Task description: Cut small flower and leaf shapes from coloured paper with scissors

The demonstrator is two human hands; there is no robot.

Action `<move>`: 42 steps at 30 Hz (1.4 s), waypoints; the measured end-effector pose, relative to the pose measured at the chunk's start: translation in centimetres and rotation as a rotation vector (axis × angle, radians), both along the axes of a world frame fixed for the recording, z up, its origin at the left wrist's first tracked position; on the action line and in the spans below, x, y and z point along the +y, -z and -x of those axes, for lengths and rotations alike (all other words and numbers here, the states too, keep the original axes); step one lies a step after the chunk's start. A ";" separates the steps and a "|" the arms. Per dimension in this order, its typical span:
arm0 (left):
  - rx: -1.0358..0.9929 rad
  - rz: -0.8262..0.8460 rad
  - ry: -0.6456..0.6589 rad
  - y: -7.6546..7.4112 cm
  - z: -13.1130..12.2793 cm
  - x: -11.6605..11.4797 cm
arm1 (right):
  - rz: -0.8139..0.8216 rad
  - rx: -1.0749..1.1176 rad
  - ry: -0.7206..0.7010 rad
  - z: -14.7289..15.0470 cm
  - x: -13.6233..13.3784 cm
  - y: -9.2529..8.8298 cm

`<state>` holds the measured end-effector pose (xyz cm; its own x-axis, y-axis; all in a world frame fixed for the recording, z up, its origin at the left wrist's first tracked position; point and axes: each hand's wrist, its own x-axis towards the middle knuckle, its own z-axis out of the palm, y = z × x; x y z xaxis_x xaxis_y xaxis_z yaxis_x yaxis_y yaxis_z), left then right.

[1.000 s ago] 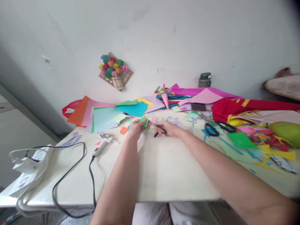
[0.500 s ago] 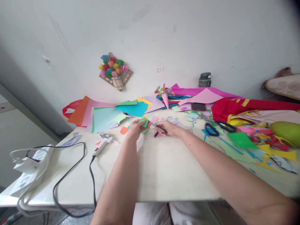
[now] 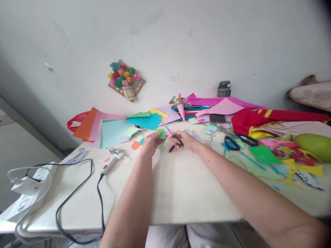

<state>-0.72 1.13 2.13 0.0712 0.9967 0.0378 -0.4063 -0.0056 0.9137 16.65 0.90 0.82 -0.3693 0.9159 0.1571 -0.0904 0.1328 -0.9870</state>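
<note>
My left hand pinches a small rounded piece of green paper over the middle of the table. Just to its right, my right hand is closed around the dark handles of a pair of scissors. The blades point up and to the left, close to the green paper and apart from it. Under and behind both hands lie small paper scraps, among them an orange piece. Part of the scissors' grip is hidden by my fingers.
A white glue gun lies at left, its black cable running past a power strip. Coloured paper sheets line the back. At right are blue-handled scissors, a green paper square and a green fruit.
The scissors have come away from the green paper, and their blades now tilt more upward. The green paper has turned to show its rounded face. The view has shifted slightly.
</note>
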 end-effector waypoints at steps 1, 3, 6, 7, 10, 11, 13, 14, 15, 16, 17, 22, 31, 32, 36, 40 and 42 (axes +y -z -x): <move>-0.018 0.002 0.008 0.1 -0.2 0.0 | 0.005 0.007 0.033 0.1 -0.1 -0.1; -0.044 0.003 0.034 0.2 -0.7 0.1 | 0.014 0.031 0.108 0.3 -0.2 -0.3; -0.069 -0.011 0.081 0.5 -1.3 0.1 | 0.018 0.093 0.224 0.5 -0.4 -0.8; -0.075 -0.014 0.093 0.6 -1.5 0.1 | 0.019 0.111 0.257 0.6 -0.5 -0.9; -0.073 0.000 0.108 0.8 -2.0 0.0 | 0.017 0.149 0.347 0.7 -0.3 -1.0; -0.063 0.009 0.105 0.9 -2.1 -0.1 | 0.011 0.154 0.367 0.6 -0.2 -1.1; -0.037 0.012 0.095 0.9 -2.1 -0.1 | -0.005 0.151 0.388 0.5 0.0 -1.1; -0.021 0.005 0.091 0.9 -2.1 -0.2 | -0.012 0.144 0.396 0.4 0.1 -1.0; 0.001 -0.005 0.090 0.9 -2.0 -0.2 | -0.018 0.136 0.405 0.3 0.2 -1.0; 0.030 -0.015 0.093 0.9 -1.9 -0.3 | -0.023 0.131 0.414 0.2 0.3 -1.0; 0.066 -0.023 0.100 0.8 -1.8 -0.3 | -0.027 0.127 0.424 0.1 0.5 -1.0; 0.331 -0.009 0.208 0.2 -1.4 -0.8 | -0.027 0.109 0.412 -0.3 0.7 -1.2; 0.622 -0.080 0.328 -0.2 -0.9 -0.8 | -0.202 -0.066 0.205 -0.4 -0.2 -1.5; 0.597 -0.081 0.296 0.0 -0.9 -0.7 | -0.196 -0.054 0.224 -0.3 -0.1 -1.4; 0.353 -0.027 0.047 0.2 -1.2 -0.4 | -0.069 0.037 0.335 -0.1 0.1 -1.3; 0.160 -0.035 -0.075 0.2 -1.7 -0.3 | 0.021 0.020 0.343 0.2 -0.4 -1.5; 0.086 -0.047 -0.100 0.2 -1.9 -0.3 | 0.026 -0.029 0.274 0.5 -0.7 -1.4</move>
<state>1.15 0.83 1.95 -0.0235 0.9963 0.0829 -0.3218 -0.0860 0.9429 16.20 0.20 2.23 -0.1112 0.9858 0.1256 -0.0260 0.1235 -0.9920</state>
